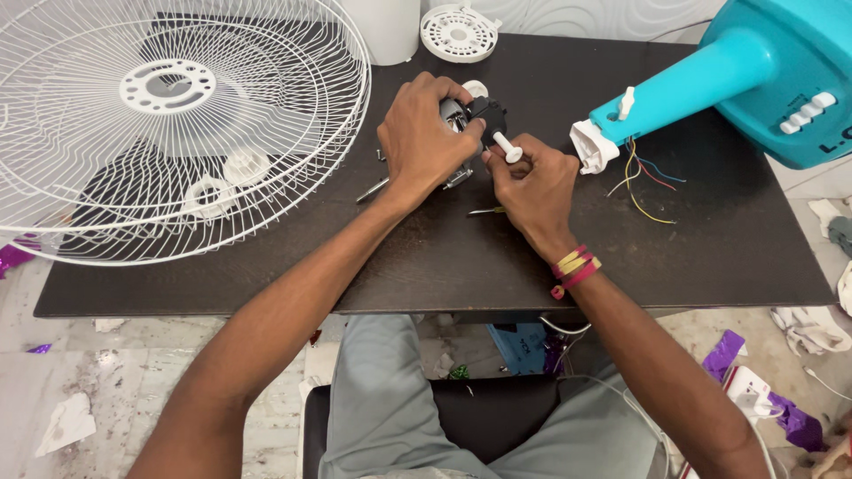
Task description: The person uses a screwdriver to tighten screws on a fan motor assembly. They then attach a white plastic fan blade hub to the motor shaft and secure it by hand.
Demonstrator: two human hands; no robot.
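— So what's w/ the hands rn?

— Left hand (424,137) is curled down over the fan motor (463,120), fingers wrapped round the top, so closed on it. Motor's a small metal-and-black unit sitting on the dark desk (710,248), about mid-desk toward the back edge.

— And the other?

— Right hand (532,182) is nearly closed too, thumb + fingertips pinching a small white knob (508,147) w/ a short stem, right up against the motor's black part. Can't tell if the knob's actually seated on it. Coloured bands on that wrist.

— Tools?

— A screwdriver (486,211) w/ a yellowish handle lies on the desk just under the right hand, mostly hidden. A metal rod (373,189) pokes out from beneath the left wrist.

— What else is up there?

— Big white wire fan guard (177,133) on the left, hanging over the desk edge. Teal fan stand (754,71) lies tilted at the right, w/ loose coloured wires (643,182) trailing from its white end onto the desk, near the right hand but not touching. Small white round grille cap (458,33) at the back edge.
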